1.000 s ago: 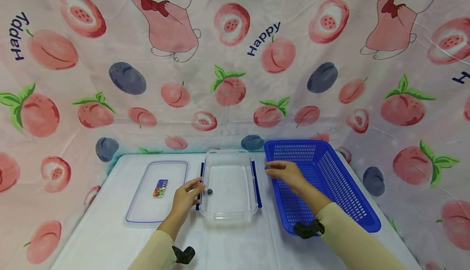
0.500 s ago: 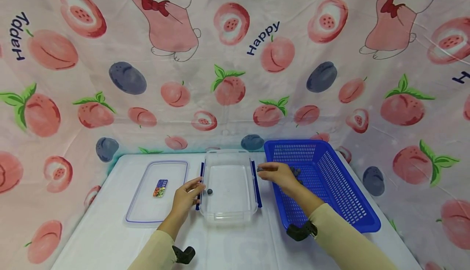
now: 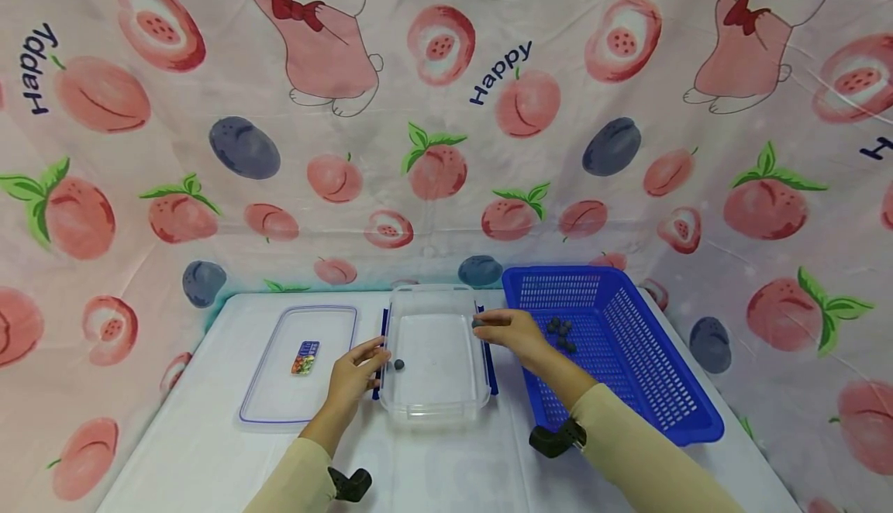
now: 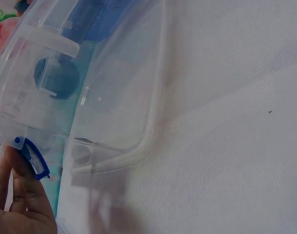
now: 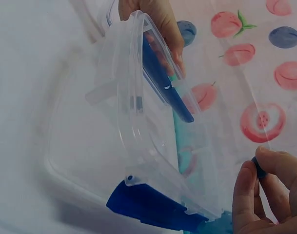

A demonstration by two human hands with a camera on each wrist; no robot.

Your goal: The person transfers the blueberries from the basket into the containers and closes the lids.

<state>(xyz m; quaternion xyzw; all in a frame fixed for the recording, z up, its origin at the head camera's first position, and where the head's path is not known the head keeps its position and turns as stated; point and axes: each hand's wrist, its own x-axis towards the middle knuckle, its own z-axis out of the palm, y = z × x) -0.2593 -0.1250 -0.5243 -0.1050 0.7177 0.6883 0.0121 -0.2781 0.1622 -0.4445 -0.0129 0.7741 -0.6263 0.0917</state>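
A clear plastic container (image 3: 434,411) with blue side latches stands in the middle of the table. My left hand (image 3: 354,373) grips its left rim, near a latch (image 4: 35,158). Inside, close to that hand, lies one blueberry (image 3: 399,364). My right hand (image 3: 515,332) pinches another blueberry (image 5: 259,167) between thumb and fingertips, above the container's right rim. To the right, several blueberries (image 3: 561,328) lie in a blue perforated basket (image 3: 713,426).
A clear lid with a blue edge (image 3: 279,421) lies flat at left, bearing a small colourful label (image 3: 305,358). The white table (image 3: 446,474) ends at a fruit-print curtain (image 3: 425,257) behind. The basket's raised wall stands beside the right forearm.
My right hand has moved left from the basket's edge to the container's right rim, carrying the blueberry. The blueberries in the basket have come into view. My left hand stays in place.
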